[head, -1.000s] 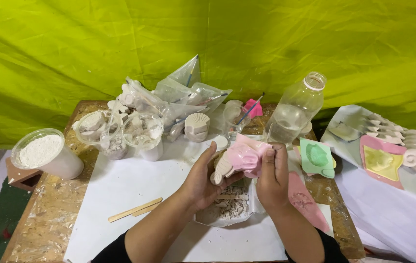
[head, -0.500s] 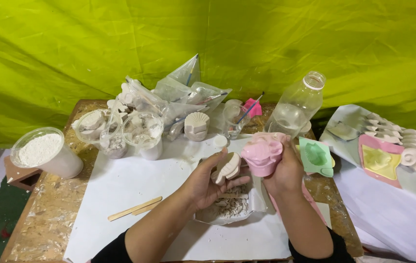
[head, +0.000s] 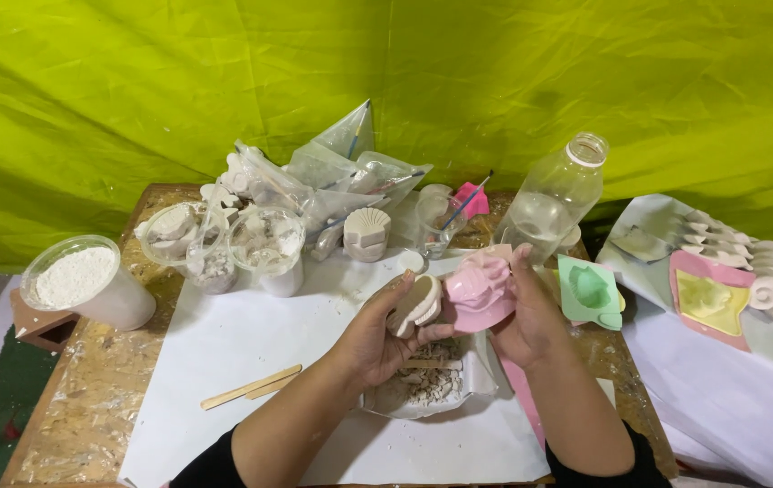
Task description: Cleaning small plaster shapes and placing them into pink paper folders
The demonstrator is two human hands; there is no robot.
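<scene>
My left hand (head: 377, 339) holds a white shell-shaped plaster cast (head: 415, 304) by its edge. My right hand (head: 522, 316) grips a pink flexible mould (head: 479, 289) right beside the cast; the two touch or nearly touch. Both are held above a white dish of plaster crumbs (head: 423, 389) lying on a white paper sheet (head: 242, 352).
A tub of white powder (head: 84, 280) stands at left. Clear cups (head: 264, 244), plastic bags, a shell cast (head: 367, 233) and a clear bottle (head: 554, 199) crowd the back. Wooden sticks (head: 251, 387) lie on the paper. Green and pink moulds (head: 590, 291) and shell casts (head: 771, 276) sit right.
The cast has come out of the pink mould: my left hand now holds it apart, and my right hand has lifted the mould slightly and turned it.
</scene>
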